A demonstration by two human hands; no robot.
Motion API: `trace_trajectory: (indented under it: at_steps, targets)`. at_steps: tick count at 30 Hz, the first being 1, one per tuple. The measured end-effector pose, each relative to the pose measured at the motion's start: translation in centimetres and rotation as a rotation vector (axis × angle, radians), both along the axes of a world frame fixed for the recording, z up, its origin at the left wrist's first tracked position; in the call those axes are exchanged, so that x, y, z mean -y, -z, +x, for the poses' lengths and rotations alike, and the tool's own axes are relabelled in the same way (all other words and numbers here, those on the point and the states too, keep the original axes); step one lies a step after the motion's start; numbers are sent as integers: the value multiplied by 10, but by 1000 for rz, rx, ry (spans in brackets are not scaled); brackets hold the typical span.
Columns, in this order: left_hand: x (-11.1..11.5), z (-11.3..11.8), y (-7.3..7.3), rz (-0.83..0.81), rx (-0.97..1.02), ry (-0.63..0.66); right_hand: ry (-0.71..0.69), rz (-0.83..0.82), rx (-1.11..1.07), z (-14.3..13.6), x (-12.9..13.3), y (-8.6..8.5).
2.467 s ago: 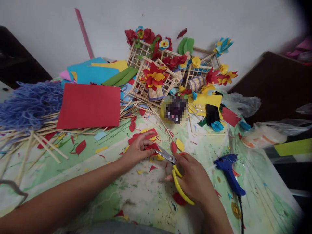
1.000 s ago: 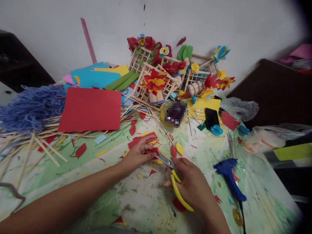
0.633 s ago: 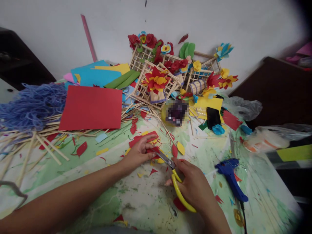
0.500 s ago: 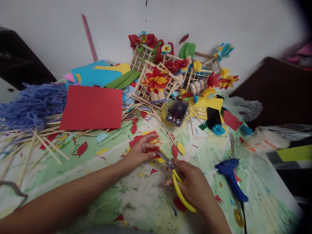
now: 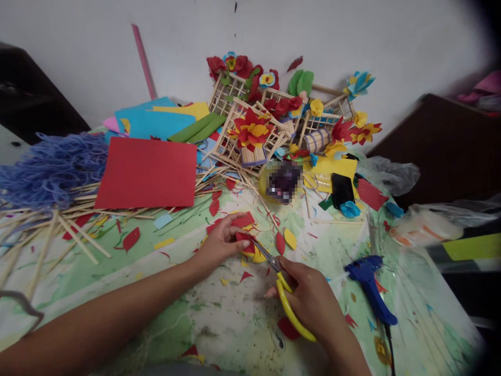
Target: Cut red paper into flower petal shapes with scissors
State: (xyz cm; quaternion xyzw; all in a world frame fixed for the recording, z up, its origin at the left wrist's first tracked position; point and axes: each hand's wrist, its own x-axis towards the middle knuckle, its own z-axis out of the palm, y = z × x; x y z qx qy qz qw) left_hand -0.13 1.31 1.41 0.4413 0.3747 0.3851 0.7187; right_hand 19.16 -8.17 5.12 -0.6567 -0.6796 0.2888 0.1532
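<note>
Pinching red paper piece [image 5: 243,238] between left fingers [image 5: 235,222]

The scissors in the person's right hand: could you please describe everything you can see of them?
The scissors have short, silvery metal blades and long yellow loop handles that look like plastic. The right hand grips the handles, fingers through the loops. The blades point up-left, their tips at a small red paper piece pinched by the left hand, just above the paint-stained table.

I log scissors [image 5: 279,274]: glossy yellow plastic handles, bright metal blades | red piece [image 5: 245,241]: matt foam or paper, can't tell | red sheet [image 5: 146,173]: matt, smooth | sticks [image 5: 74,235]: bare wood | yarn [image 5: 50,167]: fuzzy blue | glue gun [image 5: 370,284]: blue plastic | table cover [image 5: 219,313]: sheeny, paint-stained
</note>
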Motion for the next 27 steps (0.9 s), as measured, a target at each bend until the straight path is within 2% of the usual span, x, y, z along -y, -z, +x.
trace_trajectory:
  at_steps: [12, 27]
  targets:
    - [1, 3, -7, -21, 12, -35, 13, -17, -11, -1, 0, 0]
    - [-1, 1, -6, 14, -35, -45, 47, -3, 34, -2, 0, 1]
